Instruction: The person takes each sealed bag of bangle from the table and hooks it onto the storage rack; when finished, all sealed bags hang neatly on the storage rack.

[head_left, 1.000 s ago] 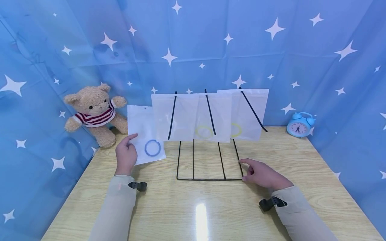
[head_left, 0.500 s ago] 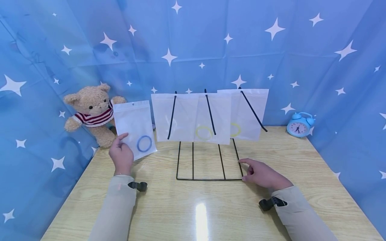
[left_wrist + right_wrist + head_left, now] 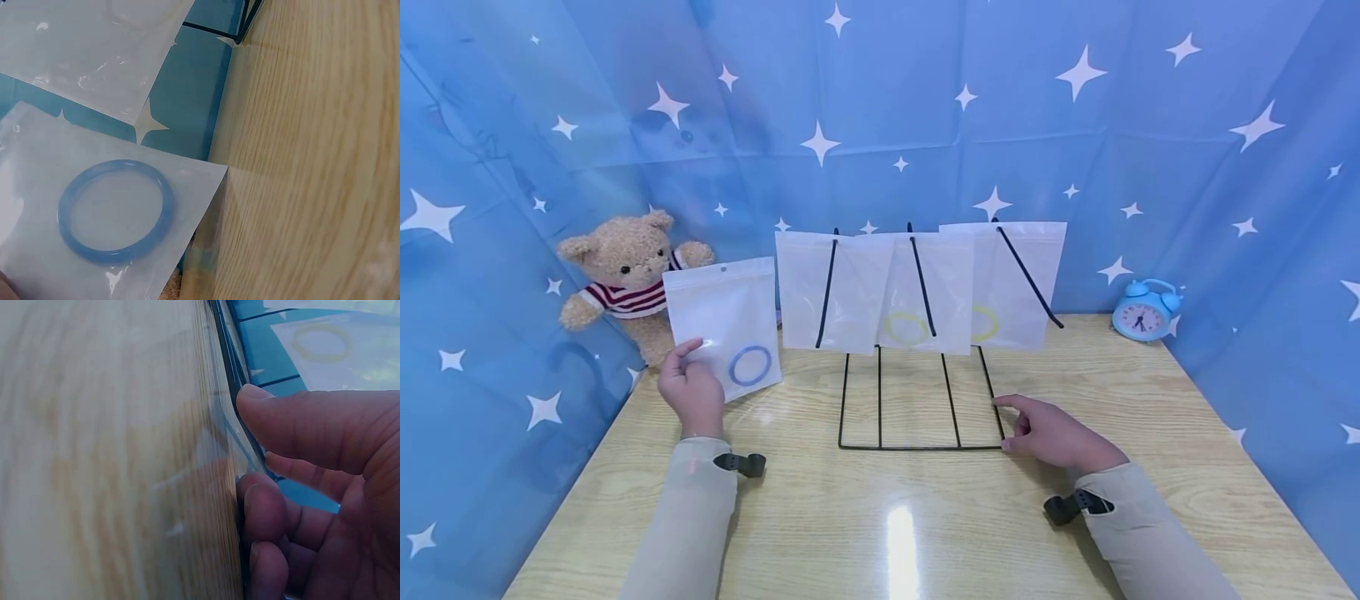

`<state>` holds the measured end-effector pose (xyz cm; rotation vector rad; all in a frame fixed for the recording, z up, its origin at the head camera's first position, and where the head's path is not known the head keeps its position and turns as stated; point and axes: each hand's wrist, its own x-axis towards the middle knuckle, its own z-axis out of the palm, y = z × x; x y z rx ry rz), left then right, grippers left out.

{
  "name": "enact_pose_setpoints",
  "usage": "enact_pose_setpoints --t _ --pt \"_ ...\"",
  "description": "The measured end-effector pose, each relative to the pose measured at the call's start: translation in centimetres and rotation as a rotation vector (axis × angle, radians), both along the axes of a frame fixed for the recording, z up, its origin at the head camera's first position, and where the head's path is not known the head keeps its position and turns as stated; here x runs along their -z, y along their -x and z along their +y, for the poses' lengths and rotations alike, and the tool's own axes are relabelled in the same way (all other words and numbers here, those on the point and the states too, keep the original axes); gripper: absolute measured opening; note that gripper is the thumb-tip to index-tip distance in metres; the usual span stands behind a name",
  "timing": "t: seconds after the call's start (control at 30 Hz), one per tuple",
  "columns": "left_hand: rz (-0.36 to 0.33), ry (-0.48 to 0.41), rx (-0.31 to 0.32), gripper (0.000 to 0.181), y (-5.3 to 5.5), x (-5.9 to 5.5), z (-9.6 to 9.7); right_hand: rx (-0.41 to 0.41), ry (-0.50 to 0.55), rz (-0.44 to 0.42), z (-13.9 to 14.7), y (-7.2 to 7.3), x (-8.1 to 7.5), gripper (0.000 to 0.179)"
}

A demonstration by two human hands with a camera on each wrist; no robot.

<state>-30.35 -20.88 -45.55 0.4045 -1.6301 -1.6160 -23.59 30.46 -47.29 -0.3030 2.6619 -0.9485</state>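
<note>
My left hand (image 3: 694,387) pinches a white zip bag (image 3: 715,308) by its lower left side. Inside the bag lies a pale blue bangle (image 3: 115,212), low down in its corner. Most of that hand is out of the left wrist view. To the right, a black wire rack (image 3: 917,448) stands on the table with three similar bags on its slanted prongs. A yellow bangle (image 3: 906,328) shows in the middle bag (image 3: 925,275), another in the right one. My right hand (image 3: 1056,432) holds the rack's base at the right front corner, with the thumb (image 3: 281,419) against the wire.
A teddy bear (image 3: 632,262) in a striped top sits at the back left, partly behind the held bag. At the back right stands a blue alarm clock (image 3: 1142,312). A blue star-printed curtain (image 3: 895,100) surrounds the wooden table (image 3: 805,517).
My left hand has moved left, away from the rack, with the bag, which now overlaps the bear more. The hanging bags sway slightly. My right hand stays at the rack's base.
</note>
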Motion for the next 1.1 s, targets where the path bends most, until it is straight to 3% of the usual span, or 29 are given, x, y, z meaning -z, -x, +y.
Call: enact_pose_setpoints --t 0.3,0.5,0.73,0.87,1.1 --pt "-0.025 -0.2 -0.029 0.038 0.6 0.4 -0.9 0.002 -0.002 -0.001 0.0 0.1 0.1 0.069" --pt "0.037 -0.308 0.016 0.038 1.1 1.0 -1.4 -0.005 0.002 0.0 -0.1 -0.1 -0.1 0.07" --pt "0.102 -0.427 0.191 0.048 1.4 1.5 -1.0 -0.008 0.013 0.0 -0.2 -0.3 -0.2 0.07" --pt "0.104 -0.415 0.322 0.055 1.4 1.9 -0.6 -0.008 0.012 0.002 -0.2 -0.4 -0.2 0.07" --pt "0.044 -0.321 0.542 0.06 1.2 2.2 0.4 -0.001 0.001 -0.008 -0.2 -0.2 -0.3 0.068"
